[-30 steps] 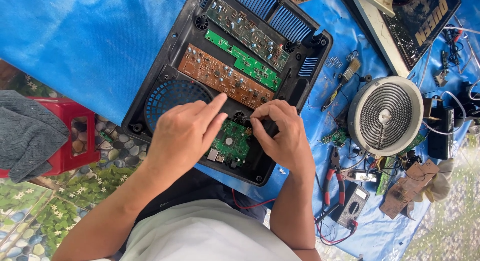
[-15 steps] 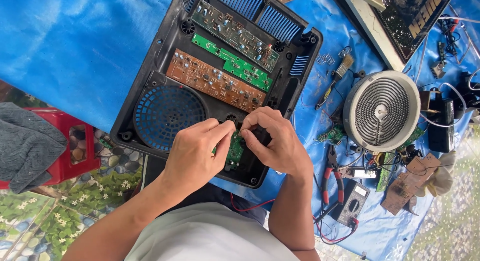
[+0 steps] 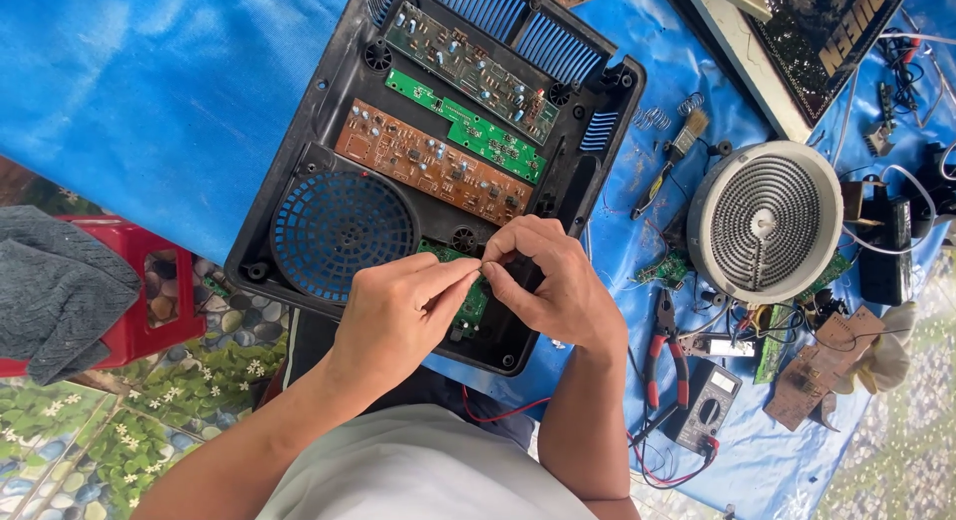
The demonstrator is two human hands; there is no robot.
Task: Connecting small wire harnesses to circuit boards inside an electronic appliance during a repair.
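An opened black plastic appliance housing [image 3: 299, 141] lies on a blue tarp, with a round blue fan grille [image 3: 342, 233] and brown [image 3: 428, 171] and green [image 3: 468, 127] circuit boards inside. My left hand [image 3: 398, 316] and my right hand [image 3: 553, 281] meet above a small green circuit board [image 3: 470, 303] at the housing's near edge. Both hands pinch fingertips together at one spot, on something too small to make out. The hands hide most of that small board.
A round coil heating element [image 3: 765, 221] sits to the right, with red-handled pliers [image 3: 665, 351], a multimeter [image 3: 705, 412], a brush [image 3: 677, 151], loose boards and wires around it. A red stool [image 3: 149, 301] with grey cloth [image 3: 55, 291] stands at the left.
My left hand has drawn its fingers in from lying flat over the board, and both hands now pinch together at one point. The view has shifted slightly.
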